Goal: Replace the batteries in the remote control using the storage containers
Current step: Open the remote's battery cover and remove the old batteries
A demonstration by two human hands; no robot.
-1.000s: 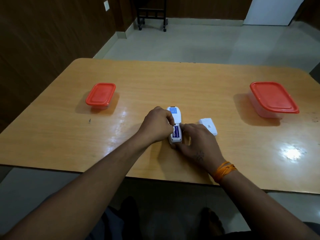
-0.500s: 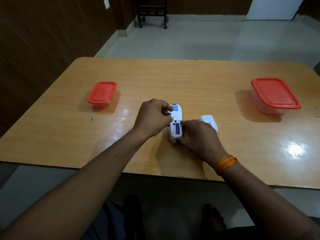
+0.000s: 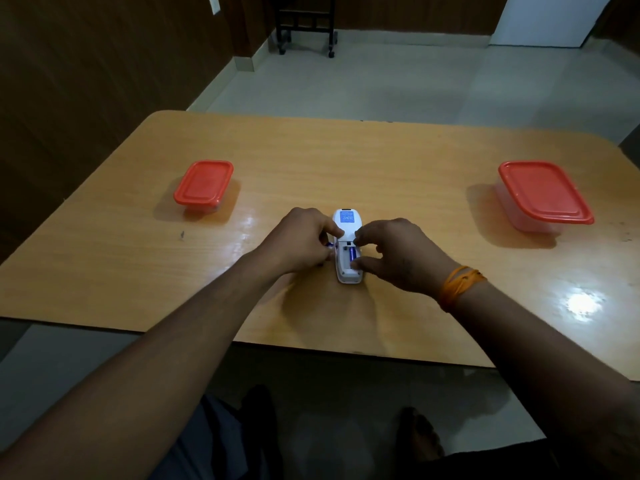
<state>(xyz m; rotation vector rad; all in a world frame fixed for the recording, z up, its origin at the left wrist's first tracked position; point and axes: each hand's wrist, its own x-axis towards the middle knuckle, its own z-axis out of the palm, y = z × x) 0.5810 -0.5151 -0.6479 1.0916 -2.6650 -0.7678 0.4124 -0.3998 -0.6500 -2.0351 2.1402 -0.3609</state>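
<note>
Two red-lidded clear plastic boxes, a small one (image 3: 204,183) at the left and a larger one (image 3: 543,194) at the right, are set well apart on a glossy wood-grain surface (image 3: 381,161). Between them, near the front edge, a white plastic remote (image 3: 347,247) is laid back-up, its compartment uncovered and one blue battery (image 3: 353,253) seated inside. The left hand (image 3: 304,239) is curled against the remote's left side, a blue battery (image 3: 330,244) pinched in its fingers. The right hand (image 3: 398,252) is arched over the compartment, thumb and forefinger touching the seated battery's ends.
</note>
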